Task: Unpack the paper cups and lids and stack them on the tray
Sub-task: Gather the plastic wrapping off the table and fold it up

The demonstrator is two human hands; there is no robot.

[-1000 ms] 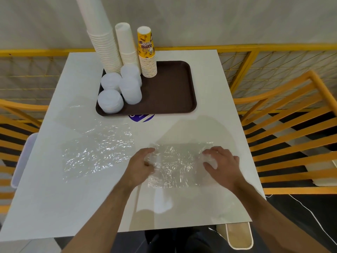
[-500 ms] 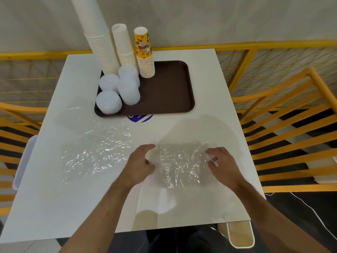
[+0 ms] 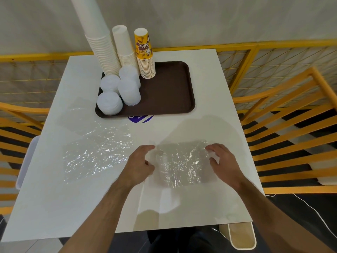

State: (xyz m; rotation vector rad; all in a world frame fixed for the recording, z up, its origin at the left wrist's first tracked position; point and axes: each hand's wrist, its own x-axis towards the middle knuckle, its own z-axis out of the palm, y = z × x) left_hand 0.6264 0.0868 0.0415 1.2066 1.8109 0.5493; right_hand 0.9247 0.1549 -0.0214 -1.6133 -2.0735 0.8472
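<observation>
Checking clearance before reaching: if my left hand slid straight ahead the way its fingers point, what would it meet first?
Probably the brown tray, near its front edge; the left hand points up and slightly right across bare table. Depth is hard to judge.

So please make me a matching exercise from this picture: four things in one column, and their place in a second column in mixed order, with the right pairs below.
Things
1. printed yellow cup stack
2. tallest white cup stack
3. plastic wrap between the two hands
4. purple sticker

Places
A. flat on the white table, near the front edge
B. far left corner of the brown tray
C. half hidden under the tray's near edge
D. on the tray, rightmost of the three cup stacks

Pairs: 1-D, 2-B, 3-A, 4-C
</observation>
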